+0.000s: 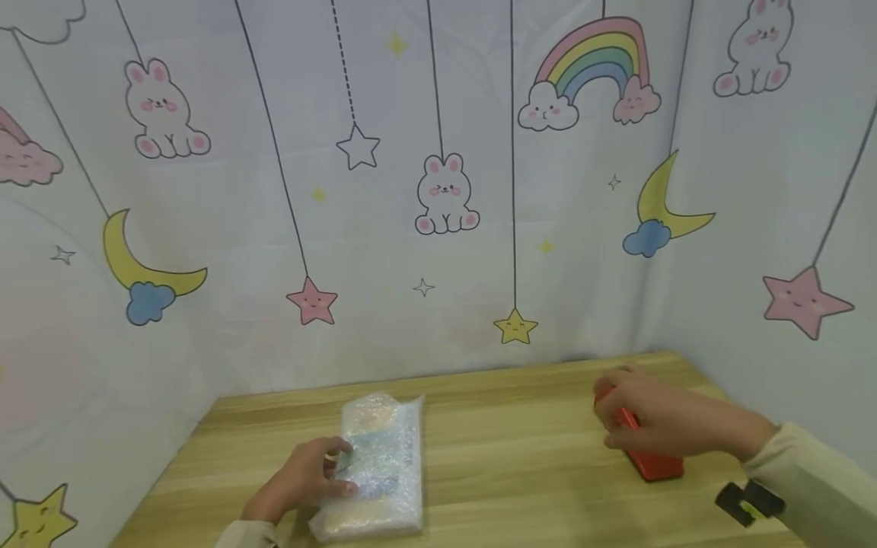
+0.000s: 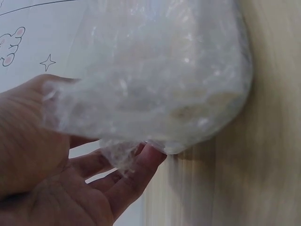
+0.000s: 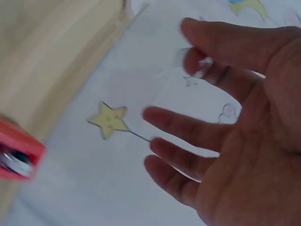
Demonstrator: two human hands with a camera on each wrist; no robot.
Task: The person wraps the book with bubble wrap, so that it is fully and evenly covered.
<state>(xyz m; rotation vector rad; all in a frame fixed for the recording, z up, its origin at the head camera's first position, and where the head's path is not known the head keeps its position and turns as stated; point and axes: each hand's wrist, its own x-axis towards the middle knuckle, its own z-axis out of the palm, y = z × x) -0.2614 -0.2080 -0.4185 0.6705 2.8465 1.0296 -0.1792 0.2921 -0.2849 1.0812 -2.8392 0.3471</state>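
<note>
A flat package in bubble wrap lies at the left of the table. My left hand grips its left edge; in the left wrist view, loose bubble wrap lies between the thumb and the curled fingers. On the right, my right hand is above a long red case, apparently a tape dispenser, and partly hides it. The right wrist view shows this hand off the red dispenser. A small clear strip, like tape, is at its thumb and index finger; the other fingers are loosely extended.
The wood-grain table stretches between the package and the red case. White cloth walls printed with rabbits, stars and moons enclose its back and sides. A dark clip-like piece is at the right sleeve.
</note>
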